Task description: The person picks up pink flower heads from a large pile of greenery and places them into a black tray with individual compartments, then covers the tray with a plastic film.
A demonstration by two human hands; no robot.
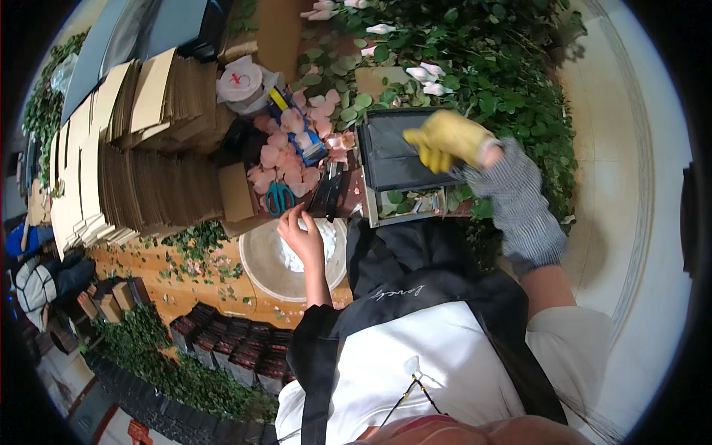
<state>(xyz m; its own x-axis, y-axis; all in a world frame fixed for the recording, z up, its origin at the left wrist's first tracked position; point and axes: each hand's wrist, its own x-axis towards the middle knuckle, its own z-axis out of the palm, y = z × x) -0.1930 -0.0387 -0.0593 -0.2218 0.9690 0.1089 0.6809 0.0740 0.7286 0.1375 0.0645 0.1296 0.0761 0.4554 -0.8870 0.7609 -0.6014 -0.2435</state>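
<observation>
My bare left hand [302, 239] is over the table's near edge, its fingers loosely bent and apart, with nothing seen in them. Teal-handled scissors [279, 198] lie just beyond its fingertips, and a black stapler-like tool [326, 194] is to their right. My right hand [449, 141], in a yellow glove with a grey striped sleeve, is above a black rectangular pad or tray [386, 156]. Its fingers are spread and partly bent, and I see nothing held. Below the pad, a light-framed box [411, 204] shows leaves and cut stem bits inside.
Tall stacks of folded cardboard [159, 182] stand at the left. Pink petals [278, 156] surround a blue box [308, 148]. Leafy stems with pale pink rosebuds [423, 74] cover the far right. A round basin [256, 263] with white material sits below my left hand; dark-red bundles [230, 337] stand lower left.
</observation>
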